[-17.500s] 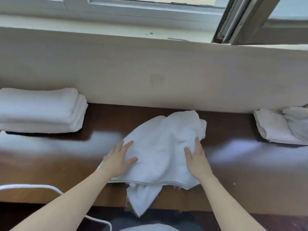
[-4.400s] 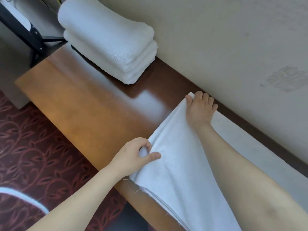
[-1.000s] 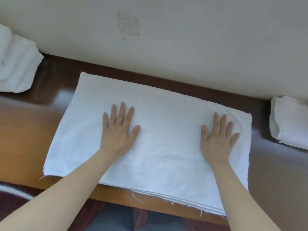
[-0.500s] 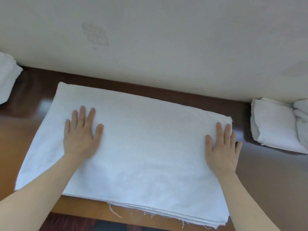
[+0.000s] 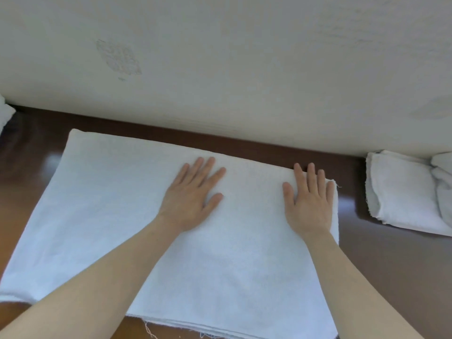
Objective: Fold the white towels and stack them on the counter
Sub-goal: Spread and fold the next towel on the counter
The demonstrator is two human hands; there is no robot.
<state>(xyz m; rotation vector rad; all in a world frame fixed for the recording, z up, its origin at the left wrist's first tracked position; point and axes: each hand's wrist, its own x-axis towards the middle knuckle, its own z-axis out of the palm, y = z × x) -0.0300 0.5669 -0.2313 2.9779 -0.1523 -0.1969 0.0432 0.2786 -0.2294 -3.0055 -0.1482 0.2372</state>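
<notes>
A white towel [image 5: 102, 216], folded into a wide flat rectangle of several layers, lies on the dark brown counter [image 5: 381, 270] against the wall. Its frayed front edge hangs slightly over the counter's near side. My left hand [image 5: 193, 199] rests palm down near the towel's middle, fingers spread. My right hand [image 5: 309, 201] presses flat on the towel's right end, fingertips at its far right corner. Neither hand grips the cloth.
A pile of loosely folded white towels [image 5: 403, 194] sits on the counter at the right, by the wall. The corner of a stack of folded towels [image 5: 5, 113] shows at the far left edge. A cream wall [image 5: 244, 69] rises directly behind the counter.
My left hand has slid rightward across the towel toward its middle. My right hand has stayed at the right end, shifted a little toward the far corner. The towel lies flat as before.
</notes>
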